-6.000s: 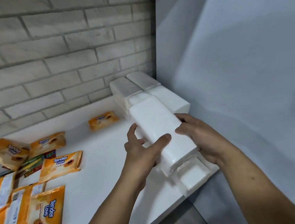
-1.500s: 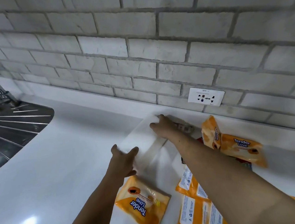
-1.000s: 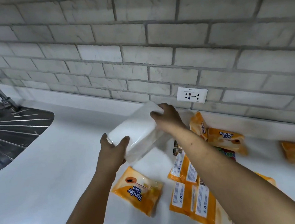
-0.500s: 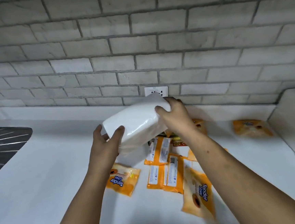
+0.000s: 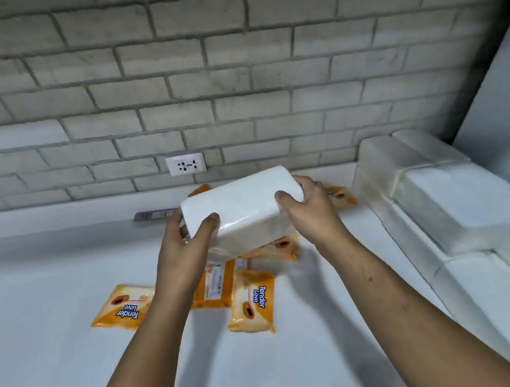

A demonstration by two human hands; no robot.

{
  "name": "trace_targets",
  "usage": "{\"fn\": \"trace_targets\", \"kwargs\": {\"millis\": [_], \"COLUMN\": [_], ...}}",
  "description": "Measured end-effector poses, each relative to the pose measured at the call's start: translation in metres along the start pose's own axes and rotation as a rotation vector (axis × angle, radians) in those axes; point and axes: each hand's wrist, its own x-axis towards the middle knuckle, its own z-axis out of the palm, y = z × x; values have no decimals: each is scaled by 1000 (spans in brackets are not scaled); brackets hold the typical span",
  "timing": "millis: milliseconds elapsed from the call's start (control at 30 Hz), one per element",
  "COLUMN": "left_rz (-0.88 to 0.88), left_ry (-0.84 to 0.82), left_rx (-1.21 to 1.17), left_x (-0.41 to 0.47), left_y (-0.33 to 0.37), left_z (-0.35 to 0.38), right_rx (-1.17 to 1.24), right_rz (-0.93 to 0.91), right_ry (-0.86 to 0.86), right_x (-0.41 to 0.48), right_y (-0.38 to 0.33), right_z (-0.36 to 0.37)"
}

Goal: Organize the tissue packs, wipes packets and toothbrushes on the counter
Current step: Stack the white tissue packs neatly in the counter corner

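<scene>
While both hands hold one tissue pack (image 5: 242, 206) up off the counter (image 5: 44, 335), the sorting looks only partly done. The left hand (image 5: 185, 255) grips the pack's near-left end, with the thumb across the near face and the fingers wrapped round the end. The right hand (image 5: 311, 216) grips the far-right end, with the thumb on top and the fingers curled round behind. The pack hangs tilted above a loose heap of wipes packets (image 5: 251, 301), and I cannot tell whether it brushes any of them.

Done, by the look of it, is a stack (image 5: 434, 208) of tissue packs along the right side, laid end to end and in layers. The pack in hand would reasonably go there.

What is left is mostly the wipes packets. They lie scattered, some label up and some label down. A few overlap under the hands, one sits off to the left, and one lies near the back by the stack. None is lined up.

A thin grey strip (image 5: 154, 215) with a label lies at the back edge, below the socket (image 5: 186, 164) — possibly a toothbrush pack, though it is too blurred to say. No other toothbrush shows; any more may be hidden under the pack.
</scene>
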Motion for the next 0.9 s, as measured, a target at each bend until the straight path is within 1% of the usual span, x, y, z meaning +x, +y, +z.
{"fn": "trace_targets", "kwargs": {"millis": [167, 267, 467, 567, 700, 900], "left_rz": [35, 55, 105, 144, 184, 163], "left_ry": [-101, -141, -255, -297, -333, -521], "left_rx": [7, 34, 134, 170, 235, 293], "left_x": [-49, -80, -134, -149, -155, -159], "left_y": [4, 6, 7, 7, 9, 10], "left_z": [53, 87, 157, 188, 225, 291], "right_rx": [-6, -12, -30, 2, 125, 26], "right_rz": [42, 57, 181, 258, 386, 461], "right_ry": [53, 113, 188, 173, 122, 116], "right_x": [-41, -66, -110, -128, -145, -170], "right_y": [21, 40, 81, 98, 108, 126], "right_z": [-71, -116, -202, -236, -274, -316]}}
